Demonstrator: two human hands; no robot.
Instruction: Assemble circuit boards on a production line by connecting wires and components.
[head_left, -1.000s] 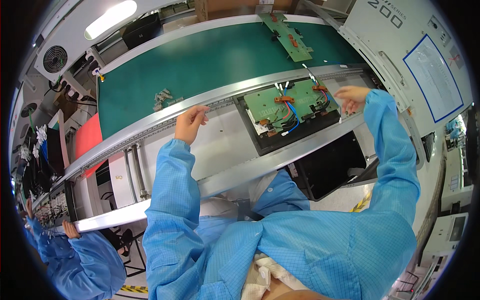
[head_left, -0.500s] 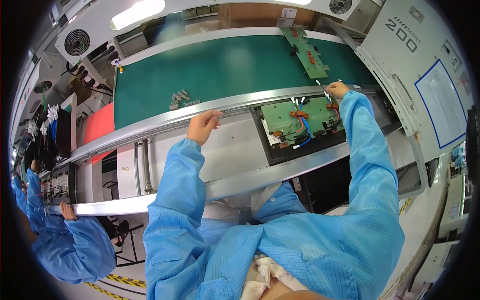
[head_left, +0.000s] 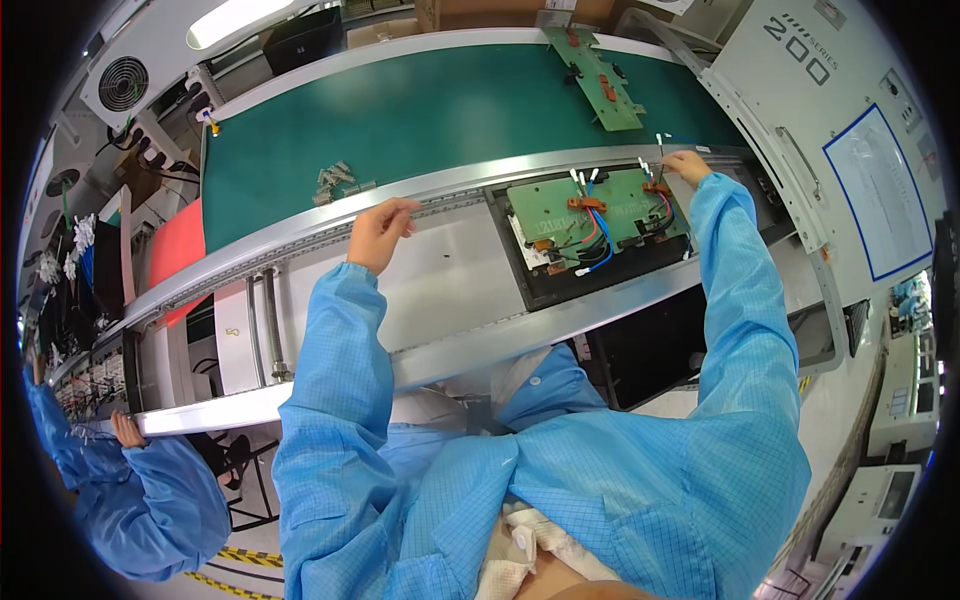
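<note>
Over the far right corner of a green circuit board (head_left: 545, 212), my right hand (head_left: 687, 168) is closed in a pinch on a thin dark wire (head_left: 661, 149) with a white tip. The board lies in a black tray (head_left: 535, 290) on the conveyor. Orange-brown parts, white-tipped leads and a blue wire (head_left: 610, 258) are on the board. To the left of the tray, my left hand (head_left: 378, 234) hovers near the metal rail with loosely bent fingers. Its thumb and fingers look apart, and I see nothing in them.
Beyond the rail (head_left: 430, 197) is a green mat (head_left: 440, 110) with a pile of small metal parts (head_left: 337, 182) and another circuit board (head_left: 602, 85). A white machine panel (head_left: 800, 130) stands at right. At left, another person's hand (head_left: 128, 430) rests on the conveyor's edge.
The whole view has shifted, so the scene sits further left and higher. Against the board, my right hand has moved slightly right and nearer. My left hand holds about the same place.
</note>
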